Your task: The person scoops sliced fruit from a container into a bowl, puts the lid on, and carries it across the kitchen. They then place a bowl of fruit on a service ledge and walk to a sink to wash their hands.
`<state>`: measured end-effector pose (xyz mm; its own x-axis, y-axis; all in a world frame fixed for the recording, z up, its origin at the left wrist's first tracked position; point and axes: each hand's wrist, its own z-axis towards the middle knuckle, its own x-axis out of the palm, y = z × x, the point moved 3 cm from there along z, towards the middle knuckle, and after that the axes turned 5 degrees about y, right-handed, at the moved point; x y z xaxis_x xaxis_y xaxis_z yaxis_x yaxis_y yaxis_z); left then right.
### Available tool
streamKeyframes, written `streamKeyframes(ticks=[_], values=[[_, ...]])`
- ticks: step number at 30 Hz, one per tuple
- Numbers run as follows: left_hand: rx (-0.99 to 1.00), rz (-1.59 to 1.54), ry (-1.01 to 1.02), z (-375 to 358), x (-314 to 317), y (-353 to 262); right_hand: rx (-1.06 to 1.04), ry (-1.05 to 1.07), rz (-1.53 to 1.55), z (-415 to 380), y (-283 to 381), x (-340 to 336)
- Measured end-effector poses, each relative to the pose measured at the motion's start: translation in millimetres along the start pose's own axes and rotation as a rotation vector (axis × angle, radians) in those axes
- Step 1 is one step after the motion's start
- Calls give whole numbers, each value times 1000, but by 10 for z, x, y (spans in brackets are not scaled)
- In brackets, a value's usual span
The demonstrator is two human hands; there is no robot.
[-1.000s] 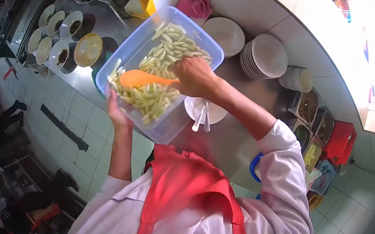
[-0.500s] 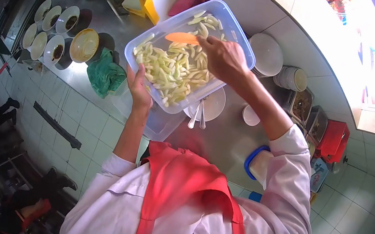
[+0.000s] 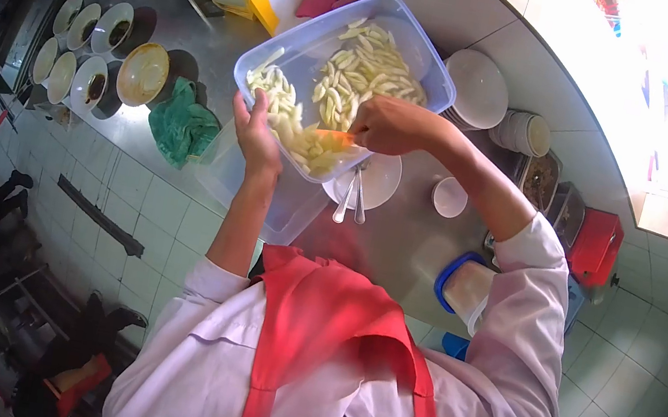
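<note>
A clear bluish plastic container [image 3: 425,57] is tilted in front of me, with many pale greenish-white vegetable pieces [image 3: 369,70] inside. My left hand [image 3: 260,140] grips its near left side, thumb over the rim. Inside the near end, my right hand [image 3: 395,125] is closed around an orange spatula [image 3: 334,138], its blade partly hidden among the pieces. A second clear container or lid [image 3: 251,198] lies on the counter below. A white plate [image 3: 380,188] with metal cutlery [image 3: 360,202] sits just beyond the container's near corner.
Sauce bowls [image 3: 90,83], a yellowish bowl [image 3: 143,75] and a green cloth [image 3: 182,124] are on the left counter. Stacked plates [image 3: 473,86], small bowls [image 3: 535,135], a cup [image 3: 450,196] and a blue-lidded tub [image 3: 463,287] stand to the right.
My right hand has swept the spatula toward me, from the middle to the near end of the container. Pieces have shifted, baring a strip of the bottom. My left hand keeps its hold.
</note>
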<state>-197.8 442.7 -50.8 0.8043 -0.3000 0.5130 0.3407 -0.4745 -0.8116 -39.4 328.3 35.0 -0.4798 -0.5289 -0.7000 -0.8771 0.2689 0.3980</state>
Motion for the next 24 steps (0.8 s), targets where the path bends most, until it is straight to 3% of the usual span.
streamKeyframes(ticks=[4,7,10,14,20,24], values=[[37,27,14,9,-15,-52,-70,101,321,82,-183,66],[78,96,50,85,-68,-5,-54,-11,553,51,-357,49],[107,119,4,125,-95,12,-95,-110,574,-14,-504,-84],[151,111,18,136,-66,-70,75,-194,530,-255,-641,-401],[110,145,-33,160,-133,-112,29,-334,590,-435,-1168,-590],[118,101,-76,166,-208,-215,154,-391,647,-627,-1489,-715]])
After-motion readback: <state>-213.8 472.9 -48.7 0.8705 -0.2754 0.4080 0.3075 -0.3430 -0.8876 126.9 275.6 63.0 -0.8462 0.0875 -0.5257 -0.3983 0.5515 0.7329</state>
